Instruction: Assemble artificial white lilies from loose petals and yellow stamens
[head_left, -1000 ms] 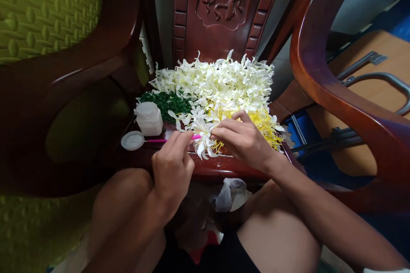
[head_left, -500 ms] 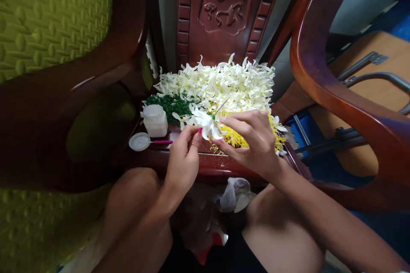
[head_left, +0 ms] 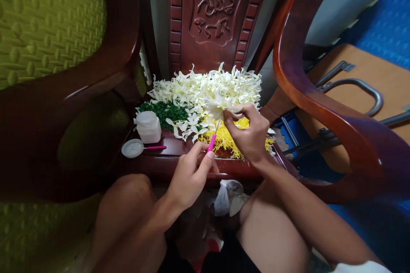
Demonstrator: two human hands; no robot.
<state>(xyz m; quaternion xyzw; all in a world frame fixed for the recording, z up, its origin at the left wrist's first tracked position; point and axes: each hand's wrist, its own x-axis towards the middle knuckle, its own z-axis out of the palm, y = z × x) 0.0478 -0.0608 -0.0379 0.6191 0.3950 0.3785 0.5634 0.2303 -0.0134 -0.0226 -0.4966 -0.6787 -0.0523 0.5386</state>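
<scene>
My left hand (head_left: 191,175) pinches a thin tool with a pink handle (head_left: 212,142), its metal tip pointing up into a white artificial flower (head_left: 220,106). My right hand (head_left: 250,132) holds that flower by its petals above the chair seat. Behind them lies a heap of white petals (head_left: 208,87). A pile of yellow stamens (head_left: 224,138) sits under my right hand, and a patch of small green pieces (head_left: 166,111) lies to the left.
A small white plastic bottle (head_left: 148,126) and its round lid (head_left: 132,148) with a second pink tool (head_left: 156,147) rest on the dark wooden seat's (head_left: 179,163) left side. Curved wooden armrests (head_left: 307,89) flank it. A crumpled plastic bag (head_left: 228,196) hangs between my knees.
My right hand lifted the white flower up off the pile. My left hand dropped back toward the seat edge, and the pink tool turned from level to pointing steeply upward.
</scene>
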